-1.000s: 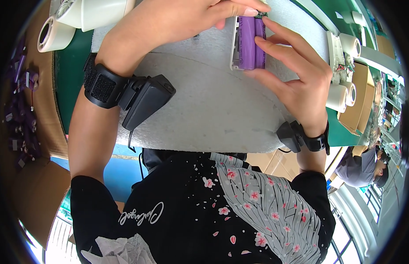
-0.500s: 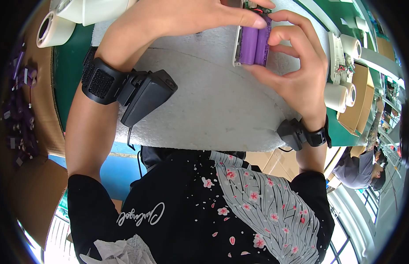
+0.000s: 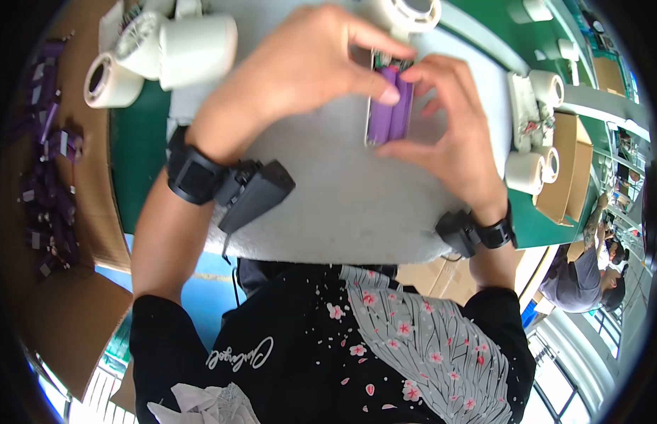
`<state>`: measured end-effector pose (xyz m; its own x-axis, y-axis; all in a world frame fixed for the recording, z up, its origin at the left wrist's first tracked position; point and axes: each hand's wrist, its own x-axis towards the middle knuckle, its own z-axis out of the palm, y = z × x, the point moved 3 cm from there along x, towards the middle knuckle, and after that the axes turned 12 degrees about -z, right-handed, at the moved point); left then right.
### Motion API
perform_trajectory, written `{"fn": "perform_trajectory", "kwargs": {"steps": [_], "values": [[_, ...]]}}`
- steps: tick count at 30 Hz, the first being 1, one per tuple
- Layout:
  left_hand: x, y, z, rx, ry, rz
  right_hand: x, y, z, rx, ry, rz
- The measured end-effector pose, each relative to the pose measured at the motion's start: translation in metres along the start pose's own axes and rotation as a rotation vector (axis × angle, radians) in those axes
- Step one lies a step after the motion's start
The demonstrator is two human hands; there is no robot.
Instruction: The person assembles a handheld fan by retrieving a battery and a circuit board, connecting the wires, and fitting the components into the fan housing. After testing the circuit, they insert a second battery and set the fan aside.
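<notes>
A purple two-cell battery pack [image 3: 390, 121] sits in a narrow white housing [image 3: 369, 126] over the grey mat. My left hand [image 3: 318, 63] reaches in from the left, its thumb lying on the upper part of the pack and its fingers curled past the housing's far end. On the other side, my right hand [image 3: 456, 116] grips the pack, fingers bent at the upper right edge and thumb at the near end. Some wiring and a small green part show at the far end between the fingers. Both hands are closed around the piece.
The grey mat [image 3: 328, 205] covers a green table. Several white cylindrical housings [image 3: 198, 51] stand at the left; another white round part [image 3: 413, 13] lies beyond my hands. White parts [image 3: 524, 173] and an open carton [image 3: 565, 169] are at the right. Purple packs [image 3: 56, 148] fill a box far left.
The whole view has shifted, so hands and pack appear lower and more of the white parts beyond shows. Both hands keep their hold, with the left fingers bent more over the far end.
</notes>
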<state>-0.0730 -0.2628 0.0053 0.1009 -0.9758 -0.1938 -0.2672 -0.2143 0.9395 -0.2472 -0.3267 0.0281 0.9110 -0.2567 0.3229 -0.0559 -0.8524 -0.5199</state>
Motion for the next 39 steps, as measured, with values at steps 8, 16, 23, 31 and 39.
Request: {"fn": "perform_trajectory", "kwargs": {"steps": [8,16,23,31,39], "values": [[-0.003,-0.001,0.002,0.002,-0.019,-0.016,-0.006,-0.004,0.005,0.079,0.0,-0.05],[-0.004,0.005,0.0,-0.007,-0.028,-0.051,-0.01,-0.007,0.003,0.041,-0.065,-0.05],[0.001,-0.012,0.001,0.004,-0.02,0.075,0.0,-0.01,0.002,0.007,-0.065,-0.003],[0.006,0.002,0.003,0.071,0.512,0.249,0.108,0.092,-0.011,-0.332,0.105,-0.037],[0.012,-0.023,0.002,0.094,0.503,0.314,0.156,0.209,-0.064,-0.88,-0.031,0.363]]}}
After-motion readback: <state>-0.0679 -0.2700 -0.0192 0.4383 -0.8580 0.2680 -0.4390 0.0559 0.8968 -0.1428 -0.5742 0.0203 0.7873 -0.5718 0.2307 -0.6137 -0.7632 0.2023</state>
